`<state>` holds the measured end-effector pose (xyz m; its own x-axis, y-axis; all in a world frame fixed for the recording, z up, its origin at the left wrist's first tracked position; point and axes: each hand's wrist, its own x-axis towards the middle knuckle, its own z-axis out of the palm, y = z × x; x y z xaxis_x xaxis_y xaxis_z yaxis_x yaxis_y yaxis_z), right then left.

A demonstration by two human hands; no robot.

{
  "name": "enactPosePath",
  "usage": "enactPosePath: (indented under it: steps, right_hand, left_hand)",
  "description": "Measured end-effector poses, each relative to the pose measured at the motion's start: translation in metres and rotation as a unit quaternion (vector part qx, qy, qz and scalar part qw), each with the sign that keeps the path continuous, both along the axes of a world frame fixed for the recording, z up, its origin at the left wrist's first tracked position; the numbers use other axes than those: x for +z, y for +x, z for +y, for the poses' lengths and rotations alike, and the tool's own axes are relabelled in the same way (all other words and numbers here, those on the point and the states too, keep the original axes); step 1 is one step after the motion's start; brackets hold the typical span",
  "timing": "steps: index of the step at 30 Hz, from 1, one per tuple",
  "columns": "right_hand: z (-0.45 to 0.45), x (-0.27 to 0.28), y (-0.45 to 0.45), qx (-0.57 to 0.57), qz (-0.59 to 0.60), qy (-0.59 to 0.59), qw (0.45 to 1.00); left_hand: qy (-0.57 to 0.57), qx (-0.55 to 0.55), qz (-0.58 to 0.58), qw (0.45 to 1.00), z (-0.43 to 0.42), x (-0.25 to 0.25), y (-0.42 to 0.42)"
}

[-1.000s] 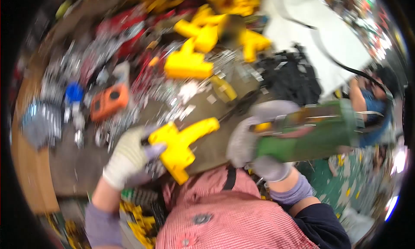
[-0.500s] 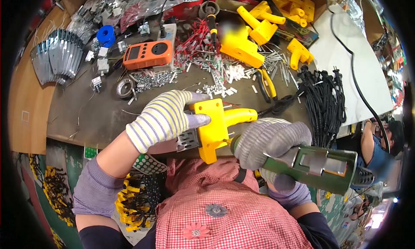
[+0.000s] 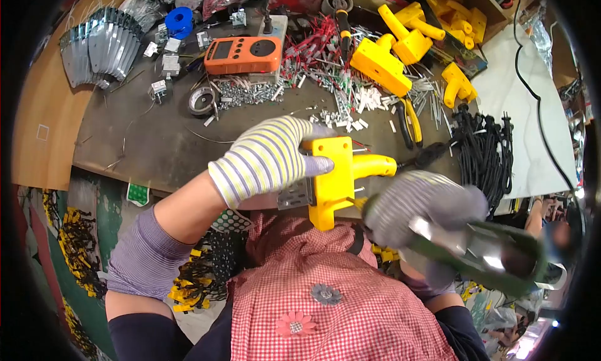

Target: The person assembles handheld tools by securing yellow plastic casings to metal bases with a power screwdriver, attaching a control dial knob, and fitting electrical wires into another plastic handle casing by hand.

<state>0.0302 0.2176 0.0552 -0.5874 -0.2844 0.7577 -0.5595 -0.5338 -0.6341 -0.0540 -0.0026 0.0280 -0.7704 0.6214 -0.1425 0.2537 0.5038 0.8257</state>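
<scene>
My left hand point(image 3: 266, 157), in a striped glove, is closed round a yellow plastic housing point(image 3: 332, 179) with a side handle, held over the table's front edge. A perforated metal plate point(image 3: 293, 195) juts from the housing's left side. Two screws point(image 3: 359, 190) stick out of its right side, above and below the handle. My right hand point(image 3: 413, 204), gloved and blurred by motion, grips a green power screwdriver point(image 3: 479, 254). Its tip points at the housing's lower right side; whether it touches a screw I cannot tell.
On the table point(image 3: 150, 132) lie an orange meter point(image 3: 243, 55), a tape roll point(image 3: 203, 101), pliers point(image 3: 410, 123), loose screws point(image 3: 247, 93) and several yellow housings point(image 3: 382, 67). Bundled black cords point(image 3: 485, 148) lie at right. Metal plates point(image 3: 103, 45) are stacked at left. Another person's arm point(image 3: 535, 217) shows far right.
The camera view has shifted, so most things appear farther right and the table higher. The screwdriver is now blurred and its rear end has swung down and right. Both hands keep their holds.
</scene>
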Motion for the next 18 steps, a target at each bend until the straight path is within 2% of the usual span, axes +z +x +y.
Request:
enactPosePath:
  steps: [1, 4, 8, 18]
  right_hand:
    - [0.003, 0.008, -0.012, 0.059, 0.056, -0.001, 0.997]
    - [0.008, 0.02, -0.019, 0.111, 0.1, 0.07, 0.986]
    - [-0.013, 0.007, -0.017, 0.088, 0.076, 0.088, 0.989]
    - [-0.009, -0.006, -0.028, 0.181, 0.095, 0.122, 0.971]
  left_hand:
    - [-0.019, 0.007, -0.007, 1.0, -0.001, -0.002, 0.0]
    - [-0.011, 0.02, -0.026, 0.999, 0.002, -0.002, 0.0]
    - [0.016, 0.017, -0.014, 1.0, -0.001, -0.014, -0.002]
    - [-0.032, 0.012, 0.01, 0.999, 0.0, -0.006, 0.002]
